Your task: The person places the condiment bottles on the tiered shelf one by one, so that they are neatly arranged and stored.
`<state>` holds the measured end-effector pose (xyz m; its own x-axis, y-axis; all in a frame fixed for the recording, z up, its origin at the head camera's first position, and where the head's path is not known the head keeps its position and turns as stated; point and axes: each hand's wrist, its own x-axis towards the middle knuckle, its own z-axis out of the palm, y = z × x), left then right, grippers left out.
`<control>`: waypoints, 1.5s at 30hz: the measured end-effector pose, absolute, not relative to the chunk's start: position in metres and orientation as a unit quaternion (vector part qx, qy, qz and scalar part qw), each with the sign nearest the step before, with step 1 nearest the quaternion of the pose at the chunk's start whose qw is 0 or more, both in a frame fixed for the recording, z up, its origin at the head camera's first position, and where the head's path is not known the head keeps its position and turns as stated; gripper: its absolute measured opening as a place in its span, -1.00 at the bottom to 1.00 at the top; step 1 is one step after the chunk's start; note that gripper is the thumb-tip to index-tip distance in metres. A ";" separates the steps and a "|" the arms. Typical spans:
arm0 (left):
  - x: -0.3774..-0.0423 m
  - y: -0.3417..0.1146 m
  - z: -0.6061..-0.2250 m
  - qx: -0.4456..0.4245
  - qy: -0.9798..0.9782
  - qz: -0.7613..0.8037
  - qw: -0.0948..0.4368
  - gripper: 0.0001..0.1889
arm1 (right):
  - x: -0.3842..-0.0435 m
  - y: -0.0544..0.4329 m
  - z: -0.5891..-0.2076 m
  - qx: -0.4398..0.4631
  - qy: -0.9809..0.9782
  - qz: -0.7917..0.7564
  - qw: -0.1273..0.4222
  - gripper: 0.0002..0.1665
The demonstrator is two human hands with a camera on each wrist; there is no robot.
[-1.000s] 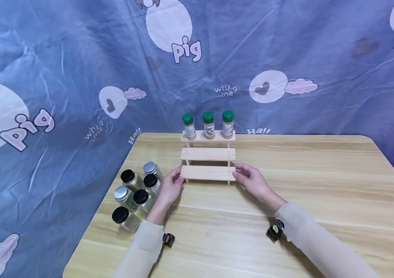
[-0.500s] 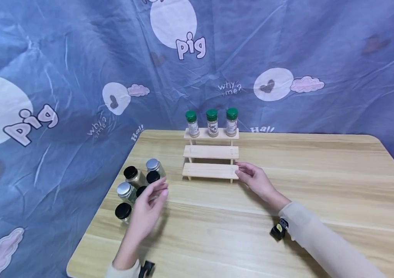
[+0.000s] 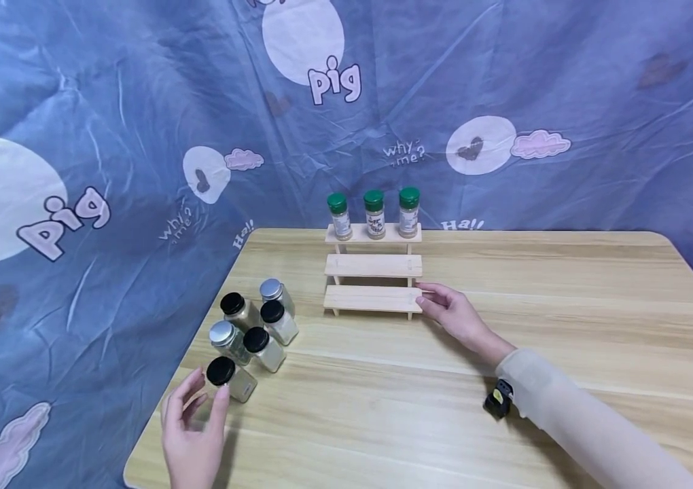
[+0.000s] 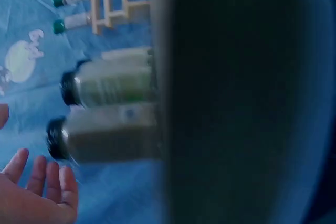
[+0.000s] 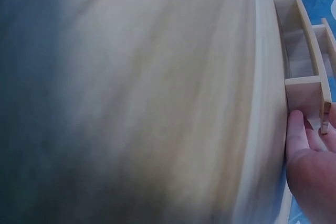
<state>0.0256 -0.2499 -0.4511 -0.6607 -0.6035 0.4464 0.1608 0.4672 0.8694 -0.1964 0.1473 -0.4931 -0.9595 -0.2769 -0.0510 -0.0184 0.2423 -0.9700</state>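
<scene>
Wooden rack: near the centre of the head view, three-tiered, standing on the table.
Right hand: right of centre, pinching the right end of the rack's lowest step.
Green-capped bottles: above centre, three in a row, upright along the rack's top tier.
Left hand: at lower left, thumb and fingers spread wide near the front jar, gripping nothing; whether touching, cannot tell.
Front jar: left of the frame, black-lidded, lowest in the cluster.
Other jars: five, close together just above the front jar; three with black lids, two with silver; nearest black-lidded one between the front jar and the rack.
Black wrist device: right of centre, at the cuff of the right sleeve.
Backdrop: blue printed cloth, across the upper frame and down the left side.
</scene>
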 end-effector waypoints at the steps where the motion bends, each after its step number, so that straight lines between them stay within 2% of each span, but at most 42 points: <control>1: 0.027 -0.253 -0.453 0.161 -0.766 -0.498 0.372 -0.40 | -0.197 0.147 -0.494 -0.099 0.782 -0.606 0.106 -0.40; 8: 0.026 -0.267 -0.454 0.213 -0.783 -0.555 0.185 -0.13 | -0.198 0.149 -0.495 -0.108 0.773 -0.617 0.100 -0.42; 12: 0.022 -0.271 -0.454 0.222 -0.798 -0.543 0.139 -0.10 | -0.197 0.148 -0.495 -0.107 0.770 -0.621 0.100 -0.43; 17: 0.018 -0.271 -0.456 0.242 -0.799 -0.530 0.146 -0.19 | -0.197 0.149 -0.495 -0.110 0.771 -0.620 0.099 -0.42; 24: 0.016 -0.270 -0.458 0.233 -0.825 -0.483 0.178 -0.44 | -0.198 0.150 -0.496 -0.109 0.778 -0.611 0.099 -0.42; 34: 0.027 -0.255 -0.448 0.187 -0.837 -0.473 0.202 -0.48 | -0.199 0.152 -0.497 -0.121 0.777 -0.611 0.094 -0.42; 40: 0.022 -0.234 -0.422 0.153 -0.836 -0.493 0.186 -0.53 | -0.198 0.153 -0.495 -0.117 0.773 -0.615 0.098 -0.40; 45: 0.005 -0.221 -0.406 0.096 -0.839 -0.510 0.164 -0.51 | -0.197 0.151 -0.494 -0.113 0.775 -0.613 0.101 -0.41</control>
<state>0.0053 -0.2208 -0.4058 -0.9280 -0.3277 0.1773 0.0066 0.4615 0.8871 -0.1971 0.1515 -0.4944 -0.9537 -0.3001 -0.0180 -0.0514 0.2217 -0.9738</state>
